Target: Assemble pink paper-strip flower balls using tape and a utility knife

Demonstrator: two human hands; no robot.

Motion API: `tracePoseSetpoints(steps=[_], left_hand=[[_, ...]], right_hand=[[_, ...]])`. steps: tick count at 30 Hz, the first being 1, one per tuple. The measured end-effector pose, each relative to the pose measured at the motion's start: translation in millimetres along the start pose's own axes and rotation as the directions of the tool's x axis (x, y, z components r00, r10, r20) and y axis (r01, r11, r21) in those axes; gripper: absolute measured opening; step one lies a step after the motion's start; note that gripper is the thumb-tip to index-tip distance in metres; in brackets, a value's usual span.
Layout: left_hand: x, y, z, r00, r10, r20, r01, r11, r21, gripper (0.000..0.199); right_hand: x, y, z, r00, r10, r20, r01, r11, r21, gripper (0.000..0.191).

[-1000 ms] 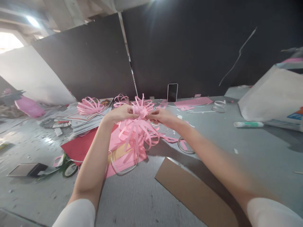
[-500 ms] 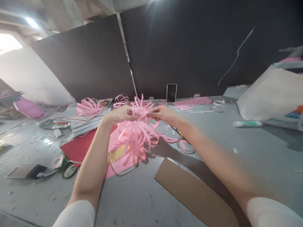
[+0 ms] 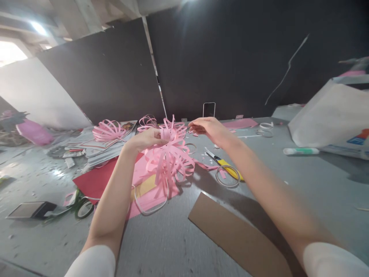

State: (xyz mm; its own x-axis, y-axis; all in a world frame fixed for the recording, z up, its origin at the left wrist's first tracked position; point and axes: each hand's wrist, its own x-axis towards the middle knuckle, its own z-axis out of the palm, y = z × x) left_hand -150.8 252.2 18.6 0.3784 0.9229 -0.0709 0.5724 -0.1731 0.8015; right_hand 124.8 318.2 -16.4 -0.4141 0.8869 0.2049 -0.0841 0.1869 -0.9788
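Note:
My left hand (image 3: pixel 148 139) pinches the middle of a pink paper-strip flower (image 3: pixel 168 156), whose loops fan out below and above the fingers. To the right of it, my right hand (image 3: pixel 205 126) hovers apart from the flower with fingers extended and nothing visible in them. Beneath the flower lie pink paper sheets (image 3: pixel 150 200), with a red sheet (image 3: pixel 96 179) at their left. A second pink paper-strip flower (image 3: pixel 108 130) rests on a stack of papers (image 3: pixel 100 152) farther left. Behind my left hand there are more pink loops (image 3: pixel 148 121).
A yellow cutter knife (image 3: pixel 229 169) and a tape ring (image 3: pixel 227 177) lie below my right forearm. Brown cardboard (image 3: pixel 236 234) is in front. A phone (image 3: pixel 209 110) leans against the dark wall. At right are a glue stick (image 3: pixel 301 151) and a white bag (image 3: pixel 323 111).
My right hand has let go of the flower and moved up and right, its fingers opening. The cutter knife now shows more fully. My left hand keeps its hold.

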Motion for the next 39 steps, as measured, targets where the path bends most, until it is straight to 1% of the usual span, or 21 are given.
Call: tracePoseSetpoints(steps=[4,7,11,15,18,21,23,27,30,32,35,39], left_hand=[[2,-4,-0.6,0.998,-0.06,-0.015,0.059,0.996,-0.071,0.027],[4,-9,-1.3,0.996,-0.074,-0.047,0.068,0.989,-0.128,0.028],[8,-18,-2.6,0.992,-0.085,-0.089,0.07,0.983,-0.168,0.033],[13,-27,-3.4,0.995,-0.079,-0.067,0.061,0.971,-0.233,0.027],[16,-30,-2.9,0.996,-0.08,-0.045,0.066,0.968,-0.243,0.024],[16,-27,-1.4,0.997,-0.069,-0.021,0.062,0.97,-0.233,0.024],[14,-22,0.2,0.998,-0.056,-0.023,0.049,0.973,-0.224,0.024],[10,-8,6.1,0.999,-0.008,-0.036,0.002,0.987,-0.159,0.027],[8,0,12.3,0.999,0.03,-0.037,-0.033,0.994,-0.106,0.032],[8,1,16.1,0.999,0.039,-0.033,-0.042,0.995,-0.09,0.033],[11,-1,19.6,0.998,0.038,-0.047,-0.042,0.995,-0.093,0.036],[15,-5,20.7,0.996,0.014,-0.086,-0.022,0.995,-0.094,0.038]], right_hand=[[-2,-3,3,0.999,-0.018,0.037,0.018,1.0,0.008,0.019],[-5,-5,8,0.999,-0.013,0.052,0.015,0.999,-0.037,0.019],[-7,-6,12,0.999,0.014,0.037,-0.012,0.998,-0.063,0.019],[-9,-6,13,0.998,0.013,0.054,-0.01,0.998,-0.059,0.021],[-9,-5,13,0.998,0.01,0.064,-0.007,0.999,-0.044,0.021],[-7,-2,15,0.997,0.018,0.069,-0.016,0.999,-0.029,0.021],[-5,1,17,0.997,0.023,0.07,-0.02,0.999,-0.05,0.021],[-8,5,28,0.996,0.004,0.087,0.012,0.983,-0.181,0.024],[-14,4,41,0.994,-0.013,0.11,0.047,0.951,-0.306,0.029],[-18,5,48,0.995,-0.005,0.103,0.041,0.935,-0.351,0.033],[-20,7,54,0.997,0.016,0.075,0.013,0.931,-0.365,0.041],[-17,12,54,0.991,0.025,0.132,0.028,0.922,-0.387,0.047]])
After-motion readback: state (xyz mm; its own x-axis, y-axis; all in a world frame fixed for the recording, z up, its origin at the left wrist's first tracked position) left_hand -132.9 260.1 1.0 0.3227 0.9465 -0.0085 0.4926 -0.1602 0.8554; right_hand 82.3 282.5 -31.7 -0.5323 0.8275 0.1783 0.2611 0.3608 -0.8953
